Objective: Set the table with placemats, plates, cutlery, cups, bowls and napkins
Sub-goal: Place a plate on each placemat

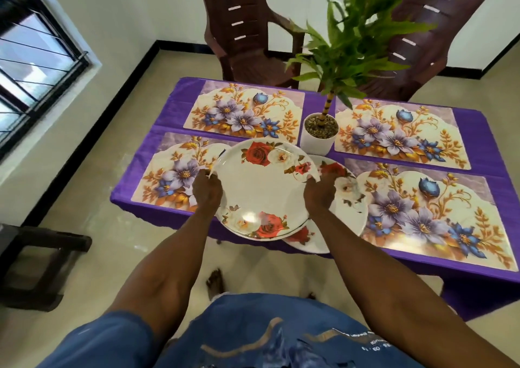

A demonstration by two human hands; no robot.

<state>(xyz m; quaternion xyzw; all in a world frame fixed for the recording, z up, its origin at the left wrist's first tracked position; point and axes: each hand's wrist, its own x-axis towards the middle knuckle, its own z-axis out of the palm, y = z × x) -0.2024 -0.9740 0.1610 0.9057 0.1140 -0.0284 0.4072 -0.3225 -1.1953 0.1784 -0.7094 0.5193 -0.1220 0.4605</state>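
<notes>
Four floral placemats lie on the purple tablecloth: far left placemat, far right placemat, near left placemat and near right placemat. Two rose-patterned plates show. The upper plate is held above the near edge of the table, between the two near mats, with the left hand gripping its left rim and the right hand gripping its right rim, fingers curled around the edge. The lower plate lies beneath it on the table, overlapping the near right mat's corner; most of it is covered by the upper plate and the right forearm. One white potted plant stands in the table's middle, its leaves screening part of the right one of two brown plastic chairs beyond. A dark stool at left is cut off by the frame. Whether more plates sit under the lower one cannot be told.
</notes>
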